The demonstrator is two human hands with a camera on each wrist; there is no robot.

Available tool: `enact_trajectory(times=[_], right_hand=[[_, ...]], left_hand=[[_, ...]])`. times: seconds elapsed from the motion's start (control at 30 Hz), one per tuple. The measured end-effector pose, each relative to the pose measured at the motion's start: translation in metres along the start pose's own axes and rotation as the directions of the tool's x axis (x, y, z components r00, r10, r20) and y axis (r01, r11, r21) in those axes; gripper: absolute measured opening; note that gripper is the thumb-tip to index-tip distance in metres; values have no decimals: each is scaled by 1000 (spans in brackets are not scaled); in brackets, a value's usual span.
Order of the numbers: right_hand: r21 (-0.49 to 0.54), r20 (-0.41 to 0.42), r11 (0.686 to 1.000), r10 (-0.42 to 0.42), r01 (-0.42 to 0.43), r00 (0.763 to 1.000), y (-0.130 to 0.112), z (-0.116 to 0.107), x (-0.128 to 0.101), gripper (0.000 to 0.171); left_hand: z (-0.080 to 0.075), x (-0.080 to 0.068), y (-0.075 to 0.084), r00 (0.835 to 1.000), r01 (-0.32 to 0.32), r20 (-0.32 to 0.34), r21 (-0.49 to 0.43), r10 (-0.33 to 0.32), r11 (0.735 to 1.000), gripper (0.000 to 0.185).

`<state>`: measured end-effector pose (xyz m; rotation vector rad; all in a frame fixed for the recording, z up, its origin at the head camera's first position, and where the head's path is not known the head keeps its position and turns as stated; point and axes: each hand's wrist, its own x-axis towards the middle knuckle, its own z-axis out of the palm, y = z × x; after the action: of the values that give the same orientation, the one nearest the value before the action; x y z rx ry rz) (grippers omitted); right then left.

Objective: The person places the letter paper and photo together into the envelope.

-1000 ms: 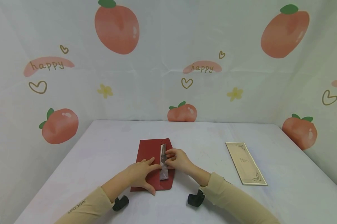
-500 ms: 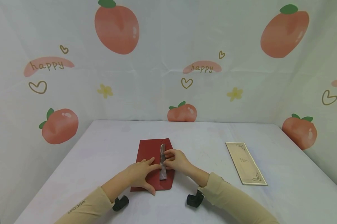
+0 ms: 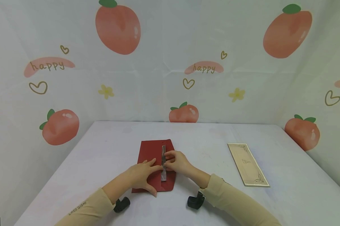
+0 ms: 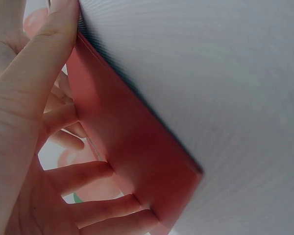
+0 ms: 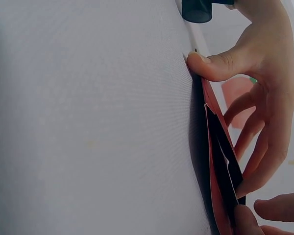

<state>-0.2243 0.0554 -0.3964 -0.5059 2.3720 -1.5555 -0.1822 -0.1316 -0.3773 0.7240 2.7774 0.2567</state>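
A red envelope [image 3: 148, 150] lies on the white table with its flap side to the right. My left hand [image 3: 141, 175] rests on it with spread fingers pressing its surface, the thumb at its near edge. A narrow strip of a greyish printed card [image 3: 163, 176] shows along the envelope's opening; the rest of the card is hidden inside. My right hand [image 3: 179, 161] pinches the card's right edge with bent fingers over the flap. In the right wrist view, the envelope's mouth [image 5: 218, 161] gapes a little beside the right hand's fingertips.
A flat beige card with ornamented corners [image 3: 247, 164] lies on the right of the table [image 3: 204, 135]. Black wrist cameras hang beneath the left sleeve [image 3: 88, 207] and the right sleeve [image 3: 232, 201]. A fruit-print curtain [image 3: 158, 40] stands behind the table.
The right hand has shifted slightly left, sliding the greyish card deeper into the envelope, so its visible strip is narrower. The left hand and the envelope stay in place.
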Motion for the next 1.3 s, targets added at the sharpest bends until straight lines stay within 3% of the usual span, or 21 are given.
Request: enact_trajectory(times=[0.83, 1.3], right_hand=[[41, 16, 999, 35, -35, 999, -3, 3, 0, 39], [18, 21, 1000, 11, -11, 1000, 0, 4, 2, 39]], left_hand=[[-1, -1, 1, 1000, 4, 6, -10, -4, 1000, 88], [-3, -2, 3, 1000, 7, 9, -13, -7, 1000, 88]])
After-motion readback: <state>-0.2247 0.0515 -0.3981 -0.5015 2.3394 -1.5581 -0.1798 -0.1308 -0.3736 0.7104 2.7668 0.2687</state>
